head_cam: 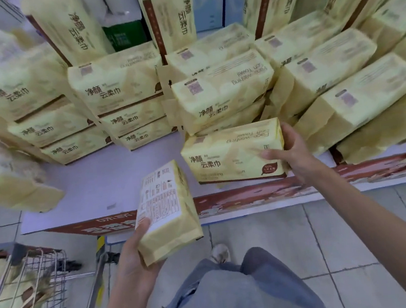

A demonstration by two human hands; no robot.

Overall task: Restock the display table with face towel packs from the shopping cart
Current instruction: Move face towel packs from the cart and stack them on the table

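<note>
Right grip [293,150] closed round the right end of a yellow towel pack [229,153], thumb across its front face, fingers behind. That pack sits low at the front of the white counter [104,181], just before a stack [223,96] of like packs; cannot tell if it rests fully down. Left grip [133,259] holds a second pack [170,215] by its near end, thumb on the white printed label, the pack tilted over the counter's front edge. Wire cart [37,276] at my lower left, more yellow packs inside.
</note>
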